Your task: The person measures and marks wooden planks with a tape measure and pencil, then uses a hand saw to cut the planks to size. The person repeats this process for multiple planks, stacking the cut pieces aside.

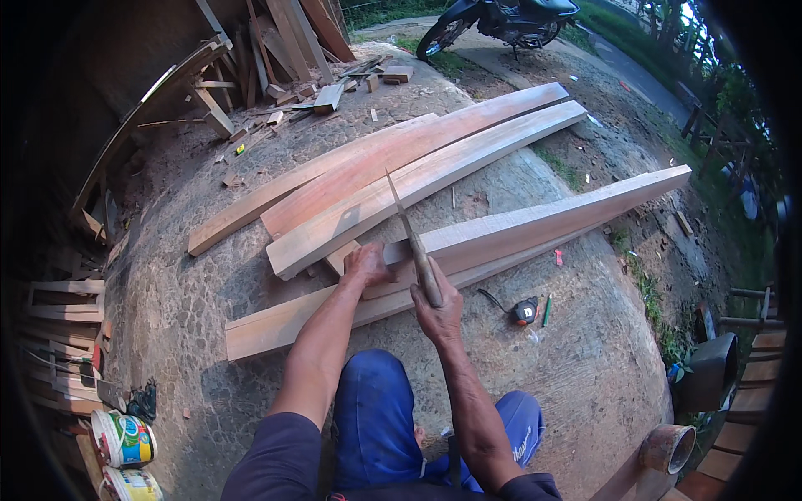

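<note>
My right hand (439,311) is wrapped round the worn wooden handle of a handsaw (405,219), whose tapering blade is seen almost edge-on. The blade points away from me and crosses the near end of a thick wooden beam (543,219) set on its edge. On the left of the blade, my left hand (368,265) is closed on the end of that beam; part of its grip is hidden. A flat board (276,324) lies under the beam. How deep the blade sits in the wood cannot be told.
Several more beams (426,179) lie side by side beyond. To the right are a tape measure (525,311) and a green pencil (547,311). Offcuts (330,98) litter the far left, near leaning planks. Paint buckets (123,437) stand lower left; a motorbike (501,23) is parked at the back.
</note>
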`<state>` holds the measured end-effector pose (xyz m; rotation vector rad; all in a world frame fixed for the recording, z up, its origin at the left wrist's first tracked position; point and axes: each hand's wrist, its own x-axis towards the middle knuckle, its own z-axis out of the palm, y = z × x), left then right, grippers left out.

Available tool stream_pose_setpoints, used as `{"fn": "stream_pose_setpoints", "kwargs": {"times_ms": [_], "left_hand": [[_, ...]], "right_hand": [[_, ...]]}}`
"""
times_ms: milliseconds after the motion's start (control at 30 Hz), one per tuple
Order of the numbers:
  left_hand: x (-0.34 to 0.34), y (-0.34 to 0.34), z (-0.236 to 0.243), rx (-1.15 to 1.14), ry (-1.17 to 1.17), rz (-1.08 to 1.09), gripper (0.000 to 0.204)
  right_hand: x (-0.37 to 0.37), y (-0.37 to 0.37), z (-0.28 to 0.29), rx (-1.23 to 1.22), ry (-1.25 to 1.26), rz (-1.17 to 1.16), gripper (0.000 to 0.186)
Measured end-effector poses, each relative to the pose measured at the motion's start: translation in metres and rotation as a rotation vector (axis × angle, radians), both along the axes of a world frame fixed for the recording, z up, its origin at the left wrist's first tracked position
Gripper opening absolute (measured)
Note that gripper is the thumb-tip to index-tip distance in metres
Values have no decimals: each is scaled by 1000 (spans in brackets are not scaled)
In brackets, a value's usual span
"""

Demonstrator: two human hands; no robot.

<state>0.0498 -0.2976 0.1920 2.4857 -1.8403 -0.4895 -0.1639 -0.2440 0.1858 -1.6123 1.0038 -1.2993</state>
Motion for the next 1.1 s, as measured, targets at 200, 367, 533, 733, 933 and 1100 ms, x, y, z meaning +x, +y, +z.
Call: {"fn": "stream_pose_setpoints", "kwargs": {"times_ms": [200,367,533,733,933,1100], "left_hand": [[23,-34,-6,176,68,-64,93],[10,-23,-1,72,-1,-23,86],[-12,7,0,-10,-5,36,78],[21,-23,2,129,95,-57,82],[1,2,-3,25,29,-39,84],[3,-2,6,93,67,-26,81]], "right_hand": [[-123,177,-16,124,150,4,67],[-127,182,29,-94,88,-52,65],[-1,-3,15,191,94,-24,65],[-142,193,6,64,228,-1,66],[-78,109,24,118,112,-21,62],[-17,8,-8,197,140,40,61]]}}
